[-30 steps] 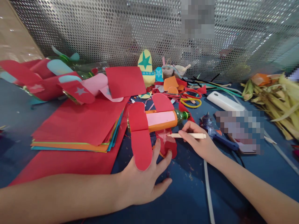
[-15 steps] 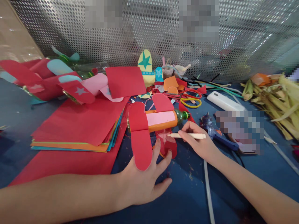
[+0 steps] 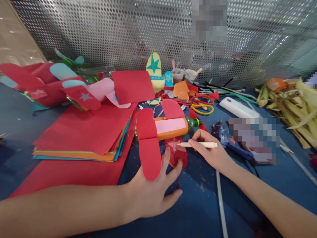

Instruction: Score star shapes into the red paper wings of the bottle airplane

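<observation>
White is the pen (image 3: 203, 144) that the fingers of our right hand (image 3: 211, 155) pinch, its tip at the pale star (image 3: 172, 145) on the red flap (image 3: 183, 155) beside the paper-wrapped bottle (image 3: 171, 127), which lies on the bench (image 3: 198, 208). Our left hand (image 3: 151, 193) has its fingers spread against the flap; we do best to press it flat and stroke lightly.

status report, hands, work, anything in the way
Right hand grips white pen, tip at star-marked red flap. Left hand spread, touching flap. Wrapped bottle lying sideways. Nothing visibly blocking pen.
</observation>
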Demonstrator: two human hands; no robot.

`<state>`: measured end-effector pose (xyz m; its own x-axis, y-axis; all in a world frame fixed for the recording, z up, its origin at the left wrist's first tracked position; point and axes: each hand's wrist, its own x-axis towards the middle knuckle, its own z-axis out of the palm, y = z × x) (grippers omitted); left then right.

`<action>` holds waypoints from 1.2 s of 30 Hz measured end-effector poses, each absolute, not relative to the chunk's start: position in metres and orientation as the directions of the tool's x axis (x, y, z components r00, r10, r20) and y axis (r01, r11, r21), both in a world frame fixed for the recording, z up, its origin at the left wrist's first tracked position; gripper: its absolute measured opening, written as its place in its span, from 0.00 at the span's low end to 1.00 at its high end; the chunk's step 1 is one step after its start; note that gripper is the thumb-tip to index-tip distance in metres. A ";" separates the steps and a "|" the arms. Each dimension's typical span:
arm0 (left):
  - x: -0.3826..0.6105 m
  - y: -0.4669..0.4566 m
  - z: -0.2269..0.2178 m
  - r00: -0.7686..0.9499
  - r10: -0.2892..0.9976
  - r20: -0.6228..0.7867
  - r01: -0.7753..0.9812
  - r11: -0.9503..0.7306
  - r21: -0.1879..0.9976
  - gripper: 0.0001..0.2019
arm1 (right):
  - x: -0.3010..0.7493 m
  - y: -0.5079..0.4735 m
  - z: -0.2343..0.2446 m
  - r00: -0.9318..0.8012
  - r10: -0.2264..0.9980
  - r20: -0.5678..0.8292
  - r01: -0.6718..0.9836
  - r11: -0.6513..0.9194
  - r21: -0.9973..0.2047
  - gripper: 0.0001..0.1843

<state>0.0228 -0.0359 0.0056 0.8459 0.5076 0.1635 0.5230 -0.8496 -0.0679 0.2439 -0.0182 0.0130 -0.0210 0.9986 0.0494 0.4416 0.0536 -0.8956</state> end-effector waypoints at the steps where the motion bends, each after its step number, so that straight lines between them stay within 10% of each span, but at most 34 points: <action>1: 0.023 -0.036 0.006 0.850 0.502 0.161 0.517 -0.853 -0.073 0.27 | 0.244 -0.018 0.013 -0.016 0.999 0.048 0.443 0.050 -0.895 0.12; 36: 0.021 -0.038 0.004 0.819 0.543 0.182 0.557 -0.830 -0.031 0.28 | 0.244 -0.020 0.014 -0.032 0.998 0.051 0.414 0.060 -0.908 0.12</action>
<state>0.0214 -0.0376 0.0039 0.8194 0.5435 0.1825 0.5573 -0.8297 -0.0312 0.2436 -0.0198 0.0142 -0.0323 0.9982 0.0509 0.4141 0.0597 -0.9082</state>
